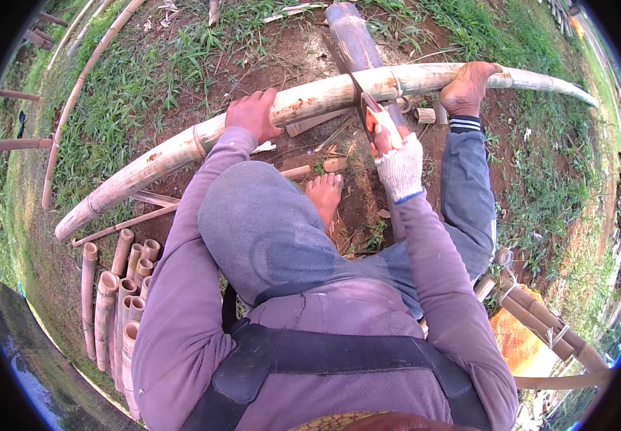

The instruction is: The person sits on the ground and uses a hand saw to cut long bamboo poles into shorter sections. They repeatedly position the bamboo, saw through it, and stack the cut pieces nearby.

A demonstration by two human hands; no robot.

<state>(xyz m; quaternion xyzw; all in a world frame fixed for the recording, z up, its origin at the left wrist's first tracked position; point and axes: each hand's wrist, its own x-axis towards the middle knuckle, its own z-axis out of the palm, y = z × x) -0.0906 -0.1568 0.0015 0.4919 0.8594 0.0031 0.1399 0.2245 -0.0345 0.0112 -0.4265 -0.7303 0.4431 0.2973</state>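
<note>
A long pale bamboo pole (181,147) lies across the bare dirt, resting on a thick grey log (353,36). My left hand (253,115) is bare and grips the pole from above, left of the cut. My right hand (395,161), in a white knit glove, is closed on the orange handle of a handsaw (376,118). The saw's blade sits across the pole where it crosses the log. A bare foot (468,86) presses on the pole to the right of the saw. Another bare foot (325,194) stands on the ground below the pole.
Several short cut bamboo sections (120,287) lie bundled at the lower left. More bamboo pieces (547,323) and an orange sack (515,337) sit at the lower right. Small offcuts (425,115) and thin canes (73,93) lie on grass and dirt.
</note>
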